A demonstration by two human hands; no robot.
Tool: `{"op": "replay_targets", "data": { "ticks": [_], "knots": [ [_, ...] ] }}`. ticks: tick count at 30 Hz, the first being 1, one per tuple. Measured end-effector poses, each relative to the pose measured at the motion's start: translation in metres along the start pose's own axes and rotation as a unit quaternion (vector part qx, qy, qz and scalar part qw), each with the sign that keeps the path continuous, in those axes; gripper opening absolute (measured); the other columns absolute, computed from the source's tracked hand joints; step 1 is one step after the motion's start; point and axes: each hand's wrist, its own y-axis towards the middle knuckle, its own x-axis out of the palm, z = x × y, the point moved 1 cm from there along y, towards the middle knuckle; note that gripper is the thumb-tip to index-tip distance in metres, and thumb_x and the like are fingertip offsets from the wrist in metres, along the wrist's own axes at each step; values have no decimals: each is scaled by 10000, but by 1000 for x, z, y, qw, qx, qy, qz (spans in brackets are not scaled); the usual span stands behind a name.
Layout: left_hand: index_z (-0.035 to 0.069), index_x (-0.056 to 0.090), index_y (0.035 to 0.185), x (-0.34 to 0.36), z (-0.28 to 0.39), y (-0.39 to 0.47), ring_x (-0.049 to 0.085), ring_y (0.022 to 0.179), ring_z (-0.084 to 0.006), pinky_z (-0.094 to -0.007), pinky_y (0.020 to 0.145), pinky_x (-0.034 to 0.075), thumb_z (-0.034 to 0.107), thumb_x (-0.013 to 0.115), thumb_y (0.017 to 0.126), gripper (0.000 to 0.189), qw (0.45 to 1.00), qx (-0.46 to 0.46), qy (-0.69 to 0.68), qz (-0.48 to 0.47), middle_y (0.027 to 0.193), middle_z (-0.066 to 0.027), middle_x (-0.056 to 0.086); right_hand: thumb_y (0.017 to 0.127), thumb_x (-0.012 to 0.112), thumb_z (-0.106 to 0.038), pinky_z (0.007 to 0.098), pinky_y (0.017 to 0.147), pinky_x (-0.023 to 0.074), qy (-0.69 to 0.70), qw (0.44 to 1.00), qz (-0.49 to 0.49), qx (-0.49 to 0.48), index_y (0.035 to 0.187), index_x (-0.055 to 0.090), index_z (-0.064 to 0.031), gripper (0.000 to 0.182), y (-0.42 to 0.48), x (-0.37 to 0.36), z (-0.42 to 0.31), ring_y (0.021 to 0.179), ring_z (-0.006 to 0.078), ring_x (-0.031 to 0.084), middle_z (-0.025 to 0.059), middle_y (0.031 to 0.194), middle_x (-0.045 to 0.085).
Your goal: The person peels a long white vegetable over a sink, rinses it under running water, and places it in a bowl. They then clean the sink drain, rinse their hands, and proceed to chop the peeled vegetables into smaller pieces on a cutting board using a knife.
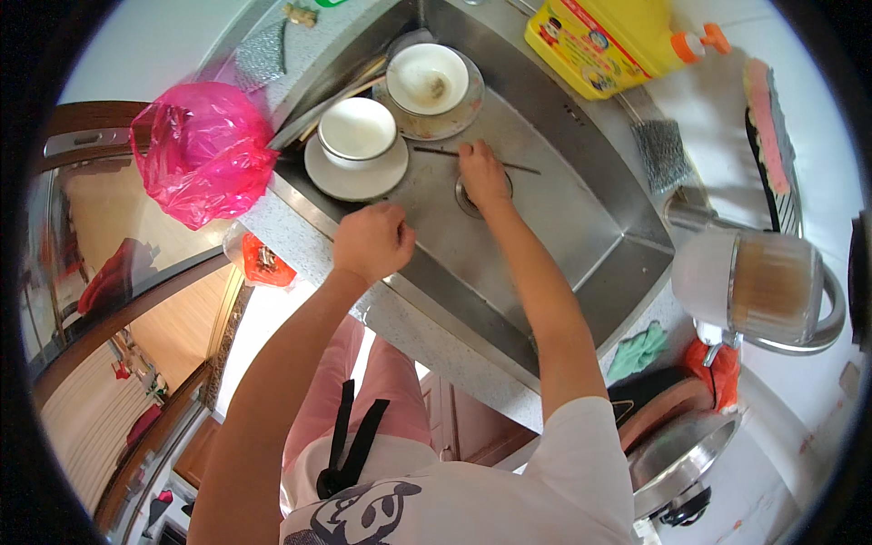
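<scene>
My right hand is over the drain of the steel sink, its fingertips at a thin dark chopstick-like stick lying on the sink floor; whether they grip it is hidden. My left hand, fingers curled, hovers over the sink's front edge, with nothing visible in it. A white bowl stands on a white plate near it. Behind, another white bowl with a brown residue rests on a stained plate. Several long sticks lean along the sink's left side.
A pink plastic bag sits at the left corner. A yellow detergent jug and a scouring pad are behind the sink. At right are a glass kettle, a green cloth and a steel lid.
</scene>
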Motion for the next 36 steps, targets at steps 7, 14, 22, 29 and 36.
{"op": "replay_targets", "data": {
  "ticks": [7,14,22,29,36],
  "knots": [
    [63,615,717,1,-6,-4,616,684,-353,-461,619,502,223,597,738,162,1000,-2,-8,-1,716,-138,616,797,664,-45,362,699,553,242,925,258,-137,1017,592,-54,232,-33,-110,-55,826,296,624,131,1023,581],
    [32,620,734,3,-8,0,629,711,-347,-457,645,508,211,597,718,181,999,28,-37,16,717,-148,614,818,652,-19,366,688,552,342,822,316,-328,1072,573,-10,266,32,-108,-152,865,288,638,129,1045,594],
    [50,610,703,1,-4,-3,620,695,-351,-471,634,507,211,589,738,166,999,11,-37,1,721,-143,622,842,620,-32,394,737,518,247,923,241,-170,1098,568,-19,262,-3,-56,-109,876,323,611,135,1018,595],
    [50,604,700,-3,-1,-1,615,689,-352,-469,620,500,198,592,747,156,1000,10,-22,7,715,-142,607,845,628,-112,421,847,460,114,988,103,-13,1124,592,-6,300,-89,-23,-29,964,307,559,123,1013,610],
    [48,605,691,2,-3,-1,619,680,-348,-455,615,503,196,599,746,159,1000,17,5,22,713,-140,607,925,541,-274,468,975,359,93,996,4,11,1146,604,-19,344,-101,-7,-11,1071,298,535,127,1099,616]
  ]
}}
